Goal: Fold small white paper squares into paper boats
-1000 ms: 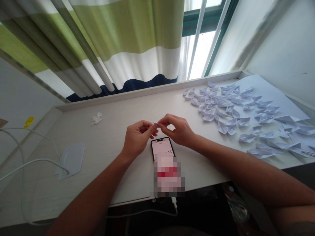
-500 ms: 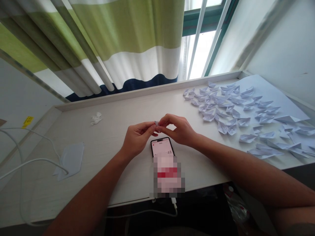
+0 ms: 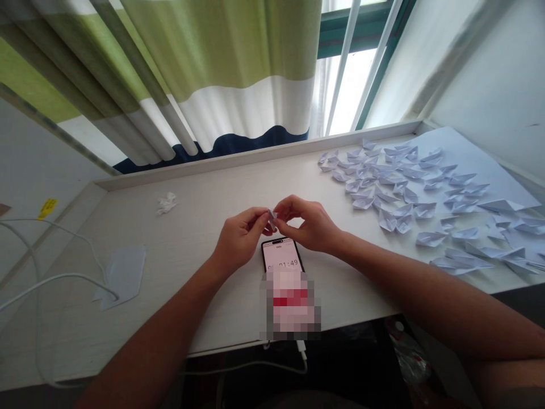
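A small folded piece of white paper (image 3: pixel 272 218) is pinched between both hands above the desk, mostly covered by fingers. My left hand (image 3: pixel 240 234) grips its left side with thumb and fingertips. On the other side, my right hand (image 3: pixel 310 222) holds it between thumb and bent fingers. Just below the hands lies a phone (image 3: pixel 283 255) with a timer on its screen, its lower part blurred out. Many folded paper boats (image 3: pixel 395 173) are spread over the right part of the desk.
A crumpled tissue (image 3: pixel 167 203) lies left of centre on the white desk (image 3: pixel 204 196). White cables (image 3: pixel 63 278) cross the left side over a flat paper piece (image 3: pixel 125 277). A large white sheet (image 3: pixel 506 176) lies at the back right. Another cable (image 3: pixel 255 364) hangs below the front edge.
More of the folded paper shows between my fingertips, which have shifted slightly on it. The phone's timer has gone up by one second. The view has moved a little.
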Available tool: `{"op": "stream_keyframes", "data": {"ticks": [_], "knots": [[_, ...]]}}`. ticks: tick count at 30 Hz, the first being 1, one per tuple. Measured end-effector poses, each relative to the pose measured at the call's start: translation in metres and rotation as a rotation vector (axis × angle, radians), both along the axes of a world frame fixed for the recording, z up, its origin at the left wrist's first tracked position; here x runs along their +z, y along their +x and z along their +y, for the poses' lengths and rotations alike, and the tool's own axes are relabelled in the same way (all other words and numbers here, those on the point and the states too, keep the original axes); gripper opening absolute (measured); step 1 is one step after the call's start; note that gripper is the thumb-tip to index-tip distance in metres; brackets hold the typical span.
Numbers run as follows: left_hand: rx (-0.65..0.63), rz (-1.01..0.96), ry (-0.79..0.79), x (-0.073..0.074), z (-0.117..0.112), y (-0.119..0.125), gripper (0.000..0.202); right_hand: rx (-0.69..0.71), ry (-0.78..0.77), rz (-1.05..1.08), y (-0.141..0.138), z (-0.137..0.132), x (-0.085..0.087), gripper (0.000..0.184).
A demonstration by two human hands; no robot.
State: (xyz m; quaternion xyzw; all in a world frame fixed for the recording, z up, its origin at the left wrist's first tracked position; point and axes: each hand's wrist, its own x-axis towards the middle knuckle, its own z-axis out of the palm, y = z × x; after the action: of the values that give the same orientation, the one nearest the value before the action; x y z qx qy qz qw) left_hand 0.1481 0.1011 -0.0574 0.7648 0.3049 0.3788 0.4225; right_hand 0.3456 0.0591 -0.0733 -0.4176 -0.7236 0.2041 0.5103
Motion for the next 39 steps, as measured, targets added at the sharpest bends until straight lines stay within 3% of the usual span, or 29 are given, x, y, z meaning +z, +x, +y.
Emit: {"op": "stream_keyframes", "data": {"ticks": [5,9,15,20,27,34,39], "knots": [[0.075,0.196,0.331,-0.003,-0.005,0.001,0.02,-0.086,-0.018,-0.056,-0.004,-0.003,-0.001,0.008],[0.114,0.186,0.299,-0.003,-0.009,0.004,0.021,-0.155,-0.051,-0.105,-0.004,-0.004,0.0,0.01],[0.145,0.185,0.226,0.002,-0.01,0.002,0.019,-0.102,-0.099,-0.059,-0.005,-0.002,-0.001,0.009],[0.142,0.306,0.388,0.002,-0.009,-0.001,0.022,-0.057,-0.129,-0.068,-0.006,-0.002,-0.006,0.012],[0.092,0.495,0.504,0.004,-0.009,-0.002,0.027,-0.121,0.036,-0.294,-0.004,-0.004,-0.007,0.021],[0.111,0.398,0.436,0.004,-0.008,-0.002,0.023,-0.082,0.003,-0.249,-0.003,-0.003,-0.005,0.017],[0.126,0.162,0.123,0.002,-0.011,0.003,0.022,-0.078,-0.066,-0.118,-0.004,-0.002,-0.002,0.017]]}}
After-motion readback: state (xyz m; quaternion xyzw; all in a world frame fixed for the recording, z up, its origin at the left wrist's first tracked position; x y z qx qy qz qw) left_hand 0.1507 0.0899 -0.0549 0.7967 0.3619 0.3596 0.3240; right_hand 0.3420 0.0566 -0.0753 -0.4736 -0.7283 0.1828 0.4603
